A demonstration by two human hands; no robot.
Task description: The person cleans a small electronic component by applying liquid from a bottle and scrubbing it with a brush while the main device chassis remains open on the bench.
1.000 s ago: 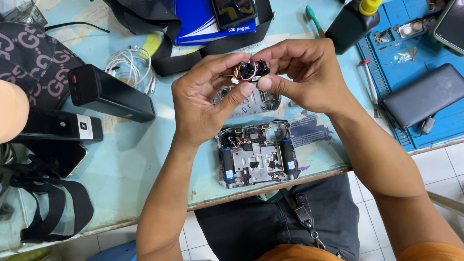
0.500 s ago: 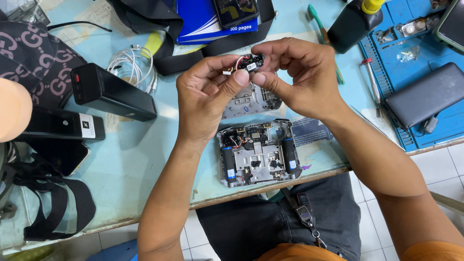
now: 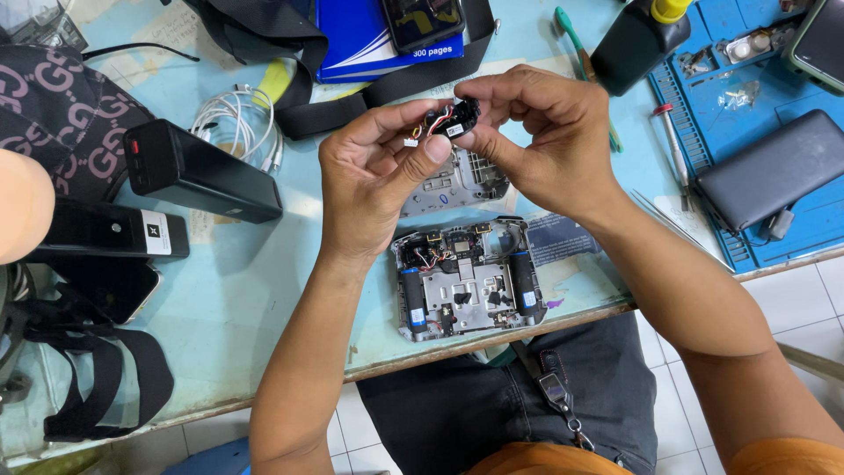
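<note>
Both hands, left hand [image 3: 374,171] and right hand [image 3: 545,132], pinch a small wired module [image 3: 448,120] above the opened device [image 3: 466,279] on the desk [image 3: 246,290], raised for close inspection.

Open tabletop [image 3: 264,290] left of the opened device [image 3: 464,280], reachable from the near edge. Farther left, blocked by black box [image 3: 198,171], coiled white cable [image 3: 237,119] and phone [image 3: 114,233]. Directly behind the device, grey cover [image 3: 453,185] in the way. To the right, narrow gap only, hemmed by tweezers [image 3: 681,230], screwdriver [image 3: 673,145] and blue mat [image 3: 747,88]. Far edge closed off by black strap [image 3: 352,105] and bottle [image 3: 637,40].
</note>
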